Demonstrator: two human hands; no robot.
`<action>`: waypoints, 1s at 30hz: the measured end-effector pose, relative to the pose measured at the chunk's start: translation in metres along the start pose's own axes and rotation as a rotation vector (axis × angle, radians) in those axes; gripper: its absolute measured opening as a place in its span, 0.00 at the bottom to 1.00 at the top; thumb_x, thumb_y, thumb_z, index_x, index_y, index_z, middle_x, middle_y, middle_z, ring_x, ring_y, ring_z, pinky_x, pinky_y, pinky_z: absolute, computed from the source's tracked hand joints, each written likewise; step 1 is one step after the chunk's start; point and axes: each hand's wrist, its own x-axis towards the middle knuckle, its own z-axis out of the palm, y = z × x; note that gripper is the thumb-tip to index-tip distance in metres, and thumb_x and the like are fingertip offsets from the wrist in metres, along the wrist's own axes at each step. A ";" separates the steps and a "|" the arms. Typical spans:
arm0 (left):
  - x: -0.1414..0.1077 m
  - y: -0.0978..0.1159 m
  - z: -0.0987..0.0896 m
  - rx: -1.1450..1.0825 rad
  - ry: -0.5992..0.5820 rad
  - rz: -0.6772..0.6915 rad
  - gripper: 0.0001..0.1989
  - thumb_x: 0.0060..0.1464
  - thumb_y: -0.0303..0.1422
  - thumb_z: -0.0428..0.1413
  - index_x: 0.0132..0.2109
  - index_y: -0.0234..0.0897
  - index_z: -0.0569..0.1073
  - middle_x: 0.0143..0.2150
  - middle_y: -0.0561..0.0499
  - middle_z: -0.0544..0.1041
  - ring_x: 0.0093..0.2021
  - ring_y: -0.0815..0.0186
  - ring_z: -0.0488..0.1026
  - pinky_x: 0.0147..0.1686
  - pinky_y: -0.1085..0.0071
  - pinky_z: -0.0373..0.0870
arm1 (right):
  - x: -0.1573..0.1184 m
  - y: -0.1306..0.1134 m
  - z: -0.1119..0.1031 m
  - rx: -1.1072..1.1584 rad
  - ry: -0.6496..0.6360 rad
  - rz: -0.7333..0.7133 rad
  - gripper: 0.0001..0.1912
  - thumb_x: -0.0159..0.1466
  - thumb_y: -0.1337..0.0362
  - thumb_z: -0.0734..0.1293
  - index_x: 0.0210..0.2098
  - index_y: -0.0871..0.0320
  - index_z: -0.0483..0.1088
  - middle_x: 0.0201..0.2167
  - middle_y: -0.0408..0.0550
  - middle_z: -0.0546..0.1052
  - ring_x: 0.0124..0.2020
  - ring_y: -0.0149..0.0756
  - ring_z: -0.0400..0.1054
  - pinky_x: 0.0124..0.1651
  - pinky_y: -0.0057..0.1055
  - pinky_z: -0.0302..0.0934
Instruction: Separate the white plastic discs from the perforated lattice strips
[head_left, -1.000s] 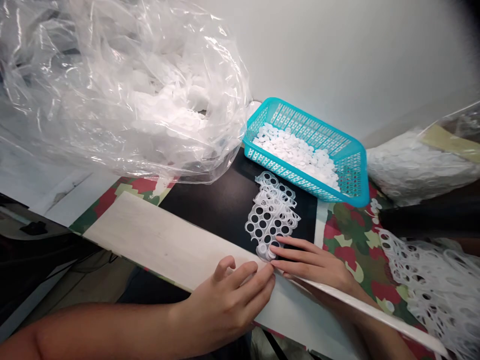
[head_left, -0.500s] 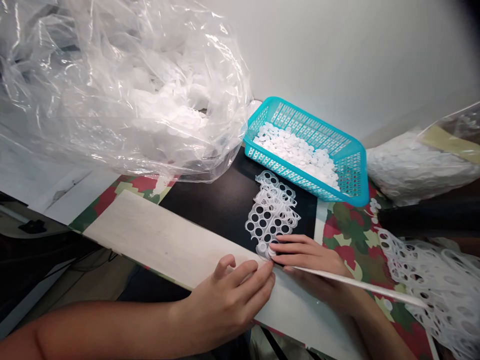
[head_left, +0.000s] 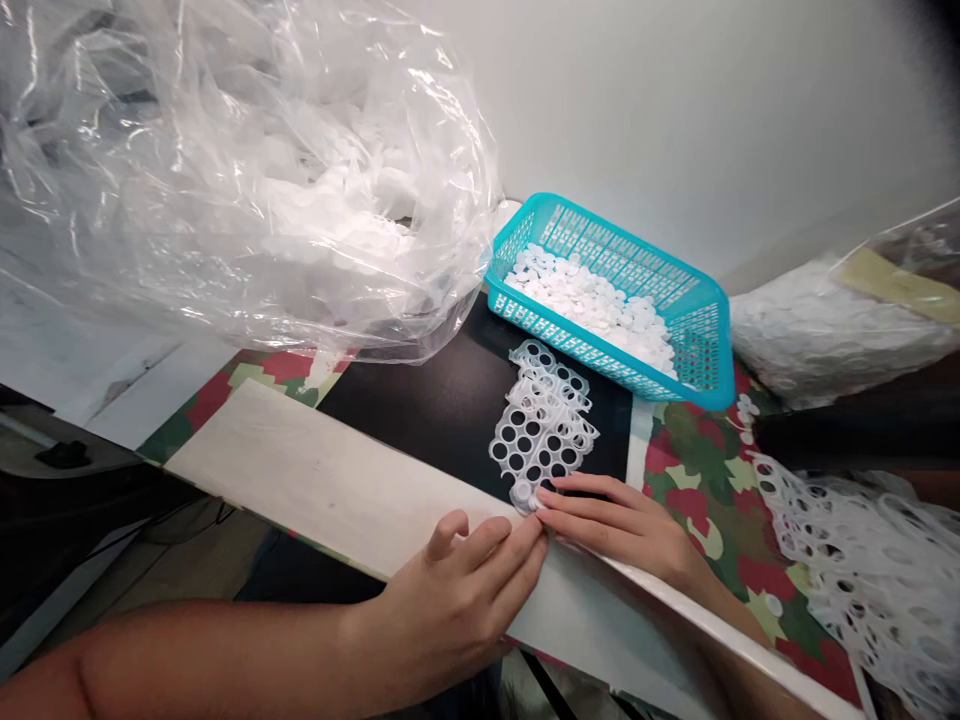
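Note:
A strip of white perforated sheets [head_left: 532, 455], full of round holes, lies folded on a black mat [head_left: 412, 410]. At its near end sit small white discs [head_left: 523, 495]. My right hand [head_left: 622, 525] reaches in from the right, its fingertips pinching at a disc there. From the left comes my left hand [head_left: 480, 580], fingers bent and close together, their tips meeting those of my right hand; what they hold is hidden. A thin white strip [head_left: 720, 620] slants down to the right from under my right hand.
Behind the sheets stands a blue basket [head_left: 709, 385] with many white discs. A big clear plastic bag [head_left: 247, 230] fills the left back. A white board [head_left: 315, 475] runs along the front edge. At right are another bag [head_left: 840, 330] and a heap of perforated sheets [head_left: 885, 570].
The far end of the thin white strip has swung down toward the lower right. My right hand has tilted slightly; my left hand has hardly moved.

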 end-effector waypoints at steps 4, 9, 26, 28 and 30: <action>0.001 0.000 -0.001 0.007 0.010 0.002 0.22 0.62 0.42 0.47 0.57 0.33 0.69 0.62 0.46 0.64 0.48 0.60 0.60 0.46 0.64 0.52 | -0.003 -0.005 0.004 0.080 0.020 0.132 0.16 0.70 0.67 0.57 0.52 0.56 0.71 0.49 0.47 0.77 0.54 0.35 0.67 0.54 0.32 0.67; 0.002 -0.001 -0.001 0.008 0.011 0.006 0.22 0.62 0.42 0.47 0.57 0.34 0.69 0.63 0.46 0.64 0.48 0.60 0.60 0.46 0.64 0.52 | 0.001 -0.011 0.006 0.212 0.046 0.314 0.16 0.68 0.69 0.58 0.51 0.54 0.72 0.45 0.45 0.79 0.49 0.35 0.71 0.49 0.29 0.69; 0.003 0.002 -0.005 0.052 -0.066 -0.038 0.26 0.64 0.43 0.43 0.63 0.35 0.61 0.65 0.48 0.60 0.53 0.59 0.57 0.47 0.63 0.52 | 0.012 -0.014 -0.001 0.333 0.100 0.314 0.17 0.63 0.75 0.64 0.48 0.56 0.73 0.42 0.44 0.80 0.46 0.33 0.70 0.48 0.27 0.68; 0.002 0.004 -0.004 0.076 -0.058 -0.036 0.26 0.64 0.43 0.42 0.63 0.33 0.62 0.65 0.46 0.60 0.52 0.59 0.57 0.47 0.63 0.52 | 0.012 -0.014 0.000 0.338 0.098 0.336 0.16 0.64 0.75 0.64 0.49 0.55 0.73 0.42 0.44 0.80 0.46 0.33 0.70 0.47 0.27 0.68; 0.001 0.006 -0.001 0.104 -0.036 -0.025 0.26 0.63 0.42 0.43 0.62 0.31 0.63 0.65 0.44 0.60 0.53 0.58 0.57 0.47 0.64 0.52 | 0.012 -0.013 0.000 0.348 0.095 0.353 0.16 0.64 0.74 0.64 0.48 0.54 0.73 0.42 0.44 0.80 0.46 0.33 0.70 0.47 0.28 0.68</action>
